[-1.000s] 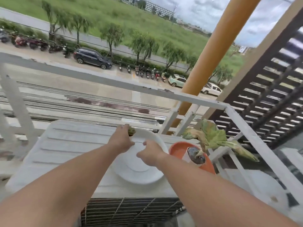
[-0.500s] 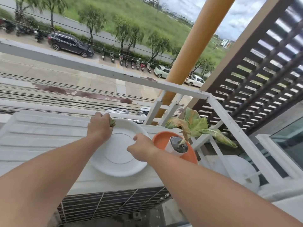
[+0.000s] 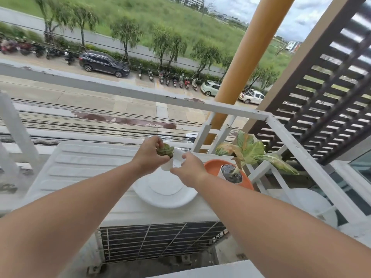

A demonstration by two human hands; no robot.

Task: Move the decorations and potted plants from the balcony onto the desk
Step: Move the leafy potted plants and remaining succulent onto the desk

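A small green succulent in a little white pot hangs above a white saucer. My left hand grips the plant and pot from the left. My right hand pinches the pot's right side. The saucer lies on the white air-conditioner unit outside the balcony. To the right, a leafy variegated plant grows in a white pot that stands in an orange saucer.
A white railing runs across behind the unit, and its right rail slopes toward me. An orange column and a dark slatted screen stand at the right. The unit's grille faces me; the street lies far below.
The small pot has risen off the white saucer, held in both hands. My right hand has moved from the saucer's rim up to the pot. The view has shifted slightly.
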